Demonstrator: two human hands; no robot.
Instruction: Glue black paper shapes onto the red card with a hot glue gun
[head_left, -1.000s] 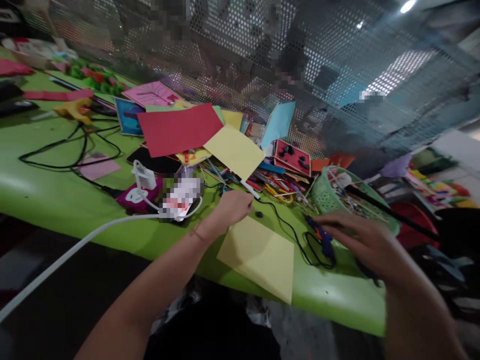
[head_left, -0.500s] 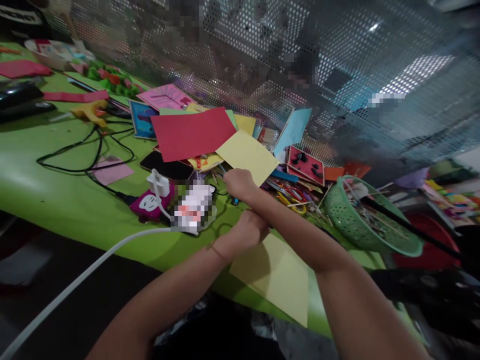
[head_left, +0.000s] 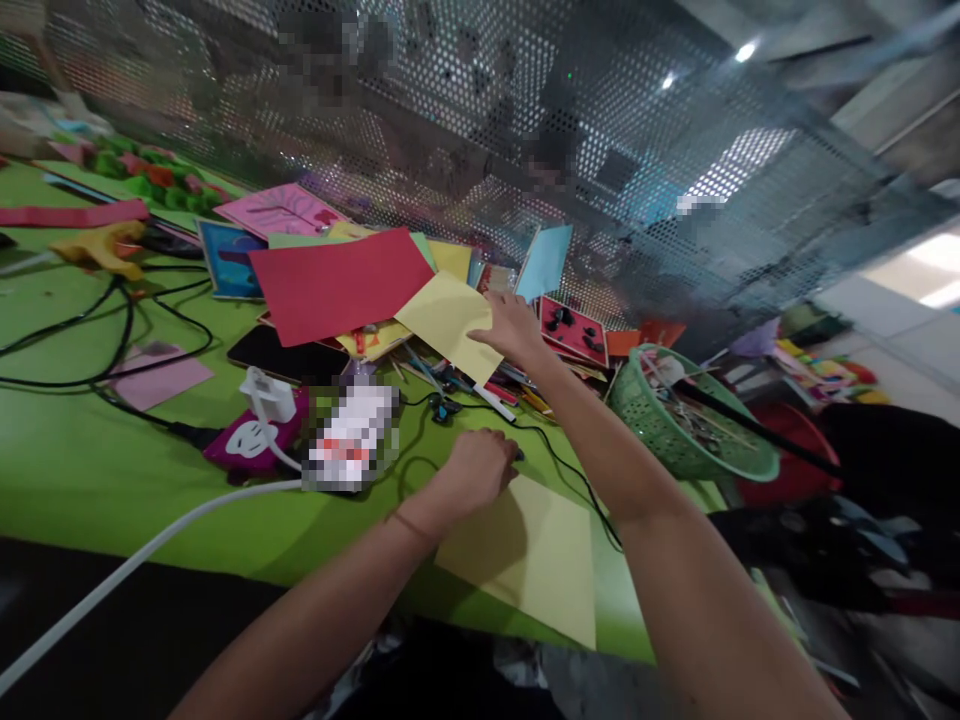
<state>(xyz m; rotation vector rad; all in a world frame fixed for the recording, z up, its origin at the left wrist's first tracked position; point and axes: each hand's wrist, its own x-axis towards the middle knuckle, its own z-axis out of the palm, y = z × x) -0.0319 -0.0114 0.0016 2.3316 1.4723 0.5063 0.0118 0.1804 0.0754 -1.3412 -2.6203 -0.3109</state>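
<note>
My right hand [head_left: 514,328] reaches over the pile at the back, thumb and fingers apart, at the right side of a pale yellow paper sheet [head_left: 448,322]. A red paper sheet [head_left: 341,285] lies beside that one. My left hand [head_left: 482,466] rests low over the table with fingers curled. A small dark tip [head_left: 519,455] shows by its fingertips, but what the fingers hold is hidden. Just under this hand, a larger pale yellow sheet [head_left: 551,560] lies near the front edge, partly covered by the hand and its shadow.
Pens and scissors [head_left: 495,398] lie jumbled below the pile. A green basket [head_left: 675,430] of sticks stands right, a black cable [head_left: 577,465] before it. Left are a purple power adapter [head_left: 255,440], a phone [head_left: 289,352] and a yellow glue gun [head_left: 101,248]. A perforated metal screen [head_left: 480,130] stands behind.
My right hand has moved from just above my left hand up to the smaller yellow sheet, its fingers spreading. My left hand stays low, still curled. The view has turned right.
</note>
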